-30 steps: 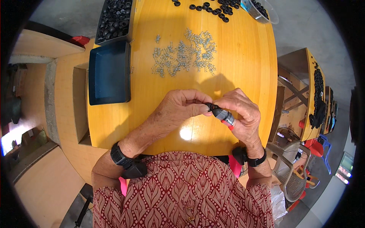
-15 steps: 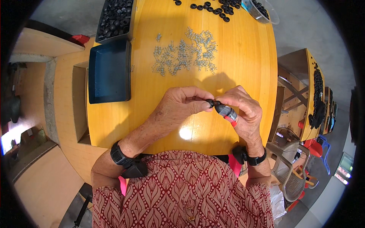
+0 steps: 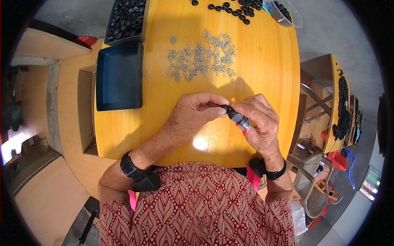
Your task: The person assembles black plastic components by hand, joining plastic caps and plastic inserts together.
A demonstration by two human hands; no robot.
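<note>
Between the thumb and fingers of my left hand is a small round black plastic cap. My right hand is wrapped around a short tool with a black nose, a silver-grey body and a red ring; it resembles a screwdriver, and the palm hides its rear. The tool's nose meets the cap, and my right fingertips are close to that spot. Whether a small part sits between them I cannot tell. Beyond my hands, many tiny silvery metal pieces, perhaps screws, lie scattered over the yellow table.
To the left stands a dark blue tray with nothing in it. Behind it, a dark bin holds black caps. Loose black rings lie at the far edge beside a clear tub of black parts. Chairs stand at right.
The tool's nose and my right hand have shifted slightly left, up against the cap. My left hand keeps its pinch almost in the same place.
</note>
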